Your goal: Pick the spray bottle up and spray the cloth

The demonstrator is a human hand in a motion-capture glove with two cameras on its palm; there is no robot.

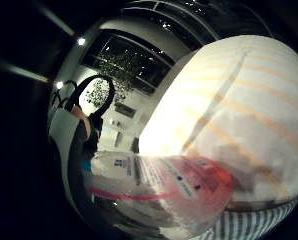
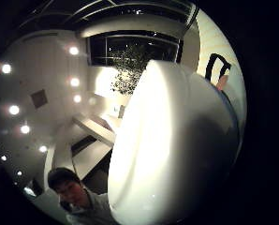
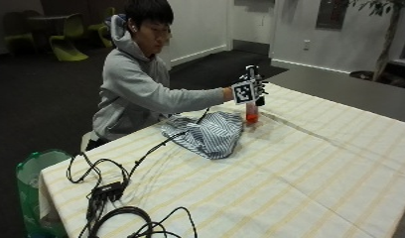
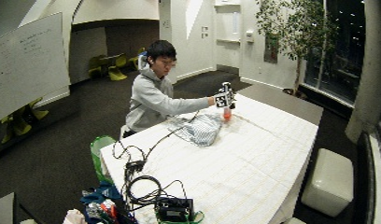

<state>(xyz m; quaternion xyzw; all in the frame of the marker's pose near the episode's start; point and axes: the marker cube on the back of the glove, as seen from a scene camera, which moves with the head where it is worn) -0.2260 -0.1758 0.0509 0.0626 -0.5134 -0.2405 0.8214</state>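
In the outside view a person sits at the far side of the table, right arm stretched out. The gloved right hand (image 3: 253,90) grips the top of the spray bottle (image 3: 252,116), which stands upright with red liquid in its lower part. Whether its base touches the tablecloth I cannot tell. The blue-and-white striped cloth (image 3: 208,132) lies crumpled just beside the bottle, toward the person. In the little finger side palm view the bottle's label and pink liquid (image 1: 161,186) sit close to the palm, with the striped cloth (image 1: 254,223) beside them. A white part of the bottle (image 2: 172,150) fills the thumb side view.
A yellow-striped tablecloth (image 3: 308,168) covers the table. Black cables and a small box (image 3: 106,191) lie near the table's front left corner, with a coiled cable (image 3: 133,223) at the edge. A green bag (image 3: 31,171) stands on the floor by that corner.
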